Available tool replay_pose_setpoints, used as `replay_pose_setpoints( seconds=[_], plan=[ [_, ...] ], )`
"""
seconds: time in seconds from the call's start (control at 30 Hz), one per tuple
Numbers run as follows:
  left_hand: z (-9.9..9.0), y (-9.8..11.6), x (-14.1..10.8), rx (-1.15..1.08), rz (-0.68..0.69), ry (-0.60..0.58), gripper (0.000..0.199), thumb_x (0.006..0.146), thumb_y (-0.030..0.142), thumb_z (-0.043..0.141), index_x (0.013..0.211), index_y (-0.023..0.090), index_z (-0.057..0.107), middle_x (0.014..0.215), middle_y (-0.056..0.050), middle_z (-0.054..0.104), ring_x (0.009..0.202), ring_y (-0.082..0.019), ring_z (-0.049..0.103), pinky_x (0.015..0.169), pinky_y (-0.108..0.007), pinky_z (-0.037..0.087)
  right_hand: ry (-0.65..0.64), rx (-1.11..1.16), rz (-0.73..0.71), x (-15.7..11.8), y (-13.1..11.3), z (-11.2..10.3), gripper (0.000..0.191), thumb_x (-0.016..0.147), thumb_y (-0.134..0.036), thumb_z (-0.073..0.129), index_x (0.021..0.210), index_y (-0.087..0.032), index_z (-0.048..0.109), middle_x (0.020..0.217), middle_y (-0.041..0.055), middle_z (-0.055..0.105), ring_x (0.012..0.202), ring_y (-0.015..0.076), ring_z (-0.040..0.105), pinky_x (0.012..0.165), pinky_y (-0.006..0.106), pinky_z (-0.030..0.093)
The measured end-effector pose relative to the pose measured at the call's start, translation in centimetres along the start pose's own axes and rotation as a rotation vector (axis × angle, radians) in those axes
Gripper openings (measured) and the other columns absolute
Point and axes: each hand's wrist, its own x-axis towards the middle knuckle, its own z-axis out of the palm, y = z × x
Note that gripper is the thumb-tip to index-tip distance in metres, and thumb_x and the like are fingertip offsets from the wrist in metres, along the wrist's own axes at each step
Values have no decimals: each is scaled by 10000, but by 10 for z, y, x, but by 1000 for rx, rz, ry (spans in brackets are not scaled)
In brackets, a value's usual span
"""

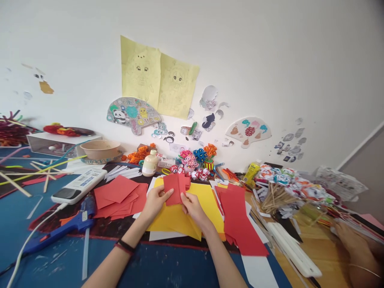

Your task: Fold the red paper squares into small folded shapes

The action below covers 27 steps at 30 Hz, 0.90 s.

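Blue plastic glue gun (76,224) lies left on the counter (162,264), near loose red squares (120,200). Centre, a person's left hand (156,202) and right hand (193,207) both pinch red paper (177,188) above yellow sheets (210,200). Farther right: long red strips (241,224), then another person's hand (348,236).

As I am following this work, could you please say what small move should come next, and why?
Probably ease the red paper apart along its vertical line, fold or edge, I cannot tell: the left hand and right hand pinch it on either side.
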Motion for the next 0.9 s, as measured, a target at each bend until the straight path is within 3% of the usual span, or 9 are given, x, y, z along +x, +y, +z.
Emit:
replay_pose_setpoints(
  seconds=[0.13, 0.27, 0.47, 0.67, 0.9],
  plan=[
    [-3, -7, 2, 228, 16, 28, 349, 700, 519, 619, 675, 177, 552, 549, 39, 518, 500, -120, 469, 493, -221, 322, -67, -49, -44, 0, -1, 1, 452, 842, -563, 513, 631, -164, 488, 518, -44, 416, 440, 80, 340, 433, 217, 237],
    [-6, -8, 3, 225, 39, -33, 318, 735, 504, 588, 726, 191, 532, 568, 47, 506, 509, -123, 488, 510, -221, 338, -104, -99, -60, -1, -2, -5, 453, 871, -543, 480, 651, -149, 521, 571, -19, 470, 473, 83, 365, 458, 218, 261],
    [-5, -3, 1, 104, 30, -100, 268, 791, 460, 521, 811, 197, 570, 569, 35, 557, 487, -135, 527, 517, -236, 392, -118, -96, 4, -6, -10, -4, 418, 856, -522, 510, 676, -147, 554, 550, -34, 446, 453, 76, 334, 435, 203, 253],
    [-8, -1, 3, -39, -16, -60, 316, 741, 503, 596, 760, 187, 605, 517, 18, 591, 493, -151, 565, 532, -243, 416, -85, 6, -17, -8, -21, -2, 393, 737, -468, 676, 989, -169, 637, 777, 19, 627, 465, 68, 395, 430, 186, 300],
    [-2, 2, 2, -297, -117, -108, 362, 691, 510, 653, 751, 157, 602, 610, -35, 659, 588, -179, 634, 602, -281, 480, 77, 12, -36, 1, -3, -4, 316, 778, -441, 621, 823, -130, 652, 659, 37, 626, 490, 113, 498, 455, 212, 373]
  ],
)
